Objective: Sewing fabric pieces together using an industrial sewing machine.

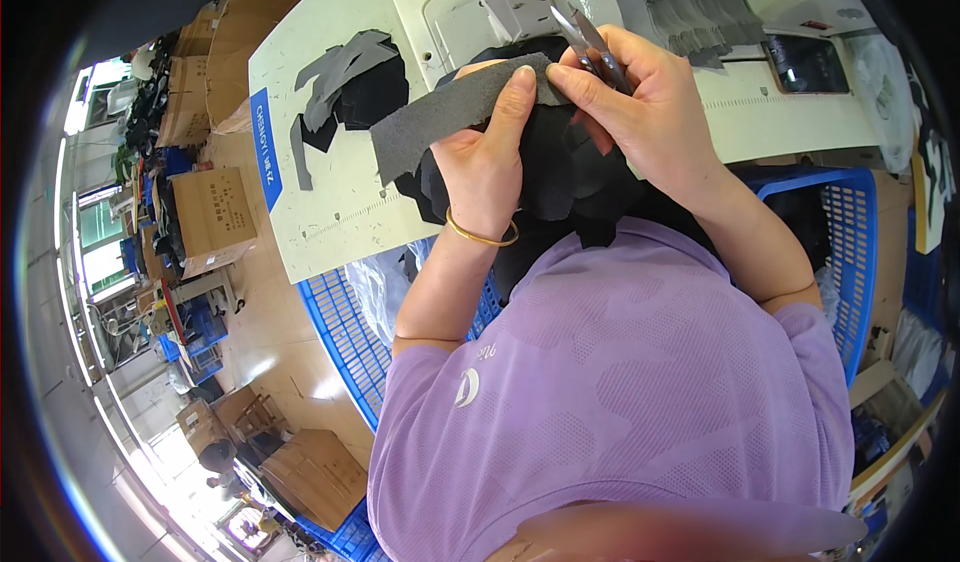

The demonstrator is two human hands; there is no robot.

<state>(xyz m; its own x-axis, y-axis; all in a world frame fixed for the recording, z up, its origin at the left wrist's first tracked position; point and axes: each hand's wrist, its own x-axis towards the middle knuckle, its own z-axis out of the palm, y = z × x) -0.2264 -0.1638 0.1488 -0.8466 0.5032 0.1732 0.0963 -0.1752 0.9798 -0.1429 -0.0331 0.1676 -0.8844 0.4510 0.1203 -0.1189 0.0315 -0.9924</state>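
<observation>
A dark grey fabric strip stretches between my two hands, its loose end hanging off to the left. My left hand is closed on it, thumb on top. With thumb and fingertips my right hand pinches the strip's right end. That same hand also holds small metal scissors, their blades pointing up and away from me. Under both hands bunches black fabric, spilling over the table edge toward my lap. Just beyond stands the metal head of a sewing machine.
Grey and black fabric pieces lie on the white table at left. Stacked grey pieces and a phone lie at right. Blue baskets flank me below the table. Cardboard boxes stand on the floor at left.
</observation>
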